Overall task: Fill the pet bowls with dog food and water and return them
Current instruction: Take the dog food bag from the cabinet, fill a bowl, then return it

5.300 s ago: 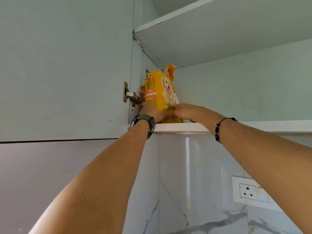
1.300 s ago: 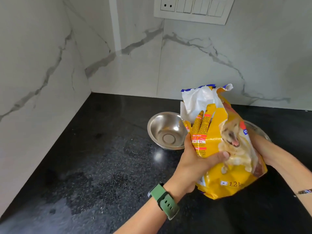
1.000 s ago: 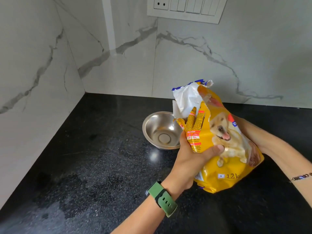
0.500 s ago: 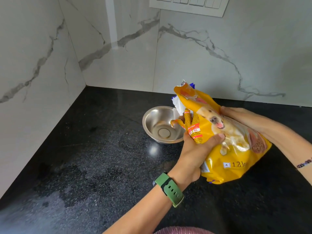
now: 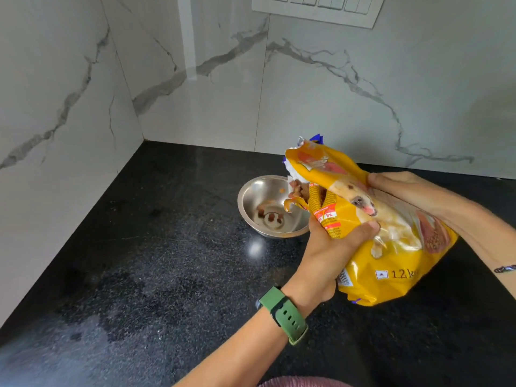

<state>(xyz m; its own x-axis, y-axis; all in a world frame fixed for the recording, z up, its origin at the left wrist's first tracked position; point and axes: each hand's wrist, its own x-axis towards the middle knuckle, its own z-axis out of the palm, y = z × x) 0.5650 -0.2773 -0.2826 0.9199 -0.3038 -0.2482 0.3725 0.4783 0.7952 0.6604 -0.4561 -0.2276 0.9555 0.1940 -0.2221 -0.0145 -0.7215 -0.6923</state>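
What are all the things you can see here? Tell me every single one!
dog food bag: one, yellow with a dog picture, tipped toward the bowl, held above the counter
bowl: one, shiny steel, on the counter near the back wall
kibble: a few brown pieces, in the bowl, more spilling from the bag's mouth
counter: one, black speckled
wall: white marble with grey veins, behind and to the left
switch plate: one, white, top of the back wall
watch: one, green strap, left wrist
bracelet: one, dark, right wrist
left hand: grips the bag's front
right hand: holds the bag's upper side
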